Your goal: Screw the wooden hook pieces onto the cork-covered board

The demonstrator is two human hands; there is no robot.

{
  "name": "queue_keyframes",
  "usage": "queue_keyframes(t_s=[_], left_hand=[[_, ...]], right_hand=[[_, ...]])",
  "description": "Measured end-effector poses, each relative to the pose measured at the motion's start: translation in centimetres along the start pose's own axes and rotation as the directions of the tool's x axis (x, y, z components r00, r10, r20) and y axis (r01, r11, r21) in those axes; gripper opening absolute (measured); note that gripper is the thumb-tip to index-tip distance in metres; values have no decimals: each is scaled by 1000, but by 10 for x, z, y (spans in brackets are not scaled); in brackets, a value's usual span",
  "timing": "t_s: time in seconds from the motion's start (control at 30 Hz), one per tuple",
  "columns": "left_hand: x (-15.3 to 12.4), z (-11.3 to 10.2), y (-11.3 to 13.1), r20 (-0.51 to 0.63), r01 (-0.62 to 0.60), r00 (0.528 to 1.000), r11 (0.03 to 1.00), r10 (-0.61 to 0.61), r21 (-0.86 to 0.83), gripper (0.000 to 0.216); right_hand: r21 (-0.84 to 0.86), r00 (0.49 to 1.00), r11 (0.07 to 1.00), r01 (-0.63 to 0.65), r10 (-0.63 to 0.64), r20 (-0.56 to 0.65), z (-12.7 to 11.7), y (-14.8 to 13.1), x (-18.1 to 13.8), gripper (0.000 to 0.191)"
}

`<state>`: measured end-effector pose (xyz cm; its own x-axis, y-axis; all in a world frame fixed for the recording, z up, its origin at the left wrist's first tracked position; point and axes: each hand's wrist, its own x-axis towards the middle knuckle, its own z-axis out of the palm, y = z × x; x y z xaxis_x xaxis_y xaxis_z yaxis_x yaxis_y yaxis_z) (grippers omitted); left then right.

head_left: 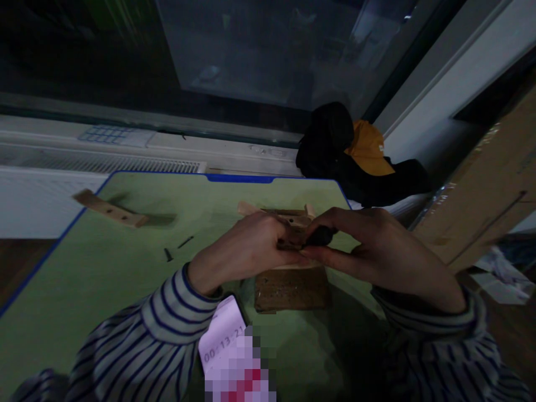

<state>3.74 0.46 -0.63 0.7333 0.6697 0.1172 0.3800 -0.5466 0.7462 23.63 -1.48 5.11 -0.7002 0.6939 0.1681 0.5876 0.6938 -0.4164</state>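
Note:
My left hand (pixel 247 245) and my right hand (pixel 377 251) meet over a small wooden assembly (pixel 288 218) on the green table (pixel 104 262). The right hand's fingers are closed round a short dark tool handle (pixel 320 237). The left hand's fingers are curled and pressed against the wood and the tool's tip. A flat brown wooden board (pixel 291 289) lies just under and in front of both hands. What the tool touches is hidden by the fingers.
A loose wooden bar with holes (pixel 111 209) lies at the table's far left. Two dark screws (pixel 176 250) lie left of my hands. A phone (pixel 228 346) sits near my left sleeve. A dark bag with an orange cap (pixel 368 151) rests on the sill. Cardboard (pixel 489 195) leans at the right.

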Motion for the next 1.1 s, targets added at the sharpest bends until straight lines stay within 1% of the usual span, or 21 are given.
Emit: queue_keyframes(t_s=[0.13,0.3,0.4,0.47,0.5,0.67,0.87,1.1], left_hand=[[0,1,1,-5,-7,1000,999,7,-33,25],[0,0,2,-36,-35,999,999,34,-17,30],[-1,0,4,-47,-61,997,998,60,-16,30],[-2,-1,6,-55,-72,996,997,71,-14,26],[-2,-1,6,-55,-73,996,997,72,-12,24],[-1,-1,6,-45,-53,998,998,53,16,19],[-1,0,5,-42,-61,997,998,61,0,21],[-1,0,4,-31,-88,996,995,89,40,20]], right_hand=[[-6,1000,1000,-19,19,-3,-1,0,0,22],[1,1000,1000,-15,15,-1,-1,0,-1,19],[0,999,999,35,-35,-23,-2,-1,-2,28],[10,996,997,81,-81,-37,-3,-3,-4,35],[15,994,995,100,-99,-36,-3,-4,-5,36],[-3,989,989,147,-147,-25,-4,-5,-7,27],[-24,992,992,125,-125,-30,-5,-6,-7,23],[-56,996,995,83,-85,-41,-5,-5,-6,20]])
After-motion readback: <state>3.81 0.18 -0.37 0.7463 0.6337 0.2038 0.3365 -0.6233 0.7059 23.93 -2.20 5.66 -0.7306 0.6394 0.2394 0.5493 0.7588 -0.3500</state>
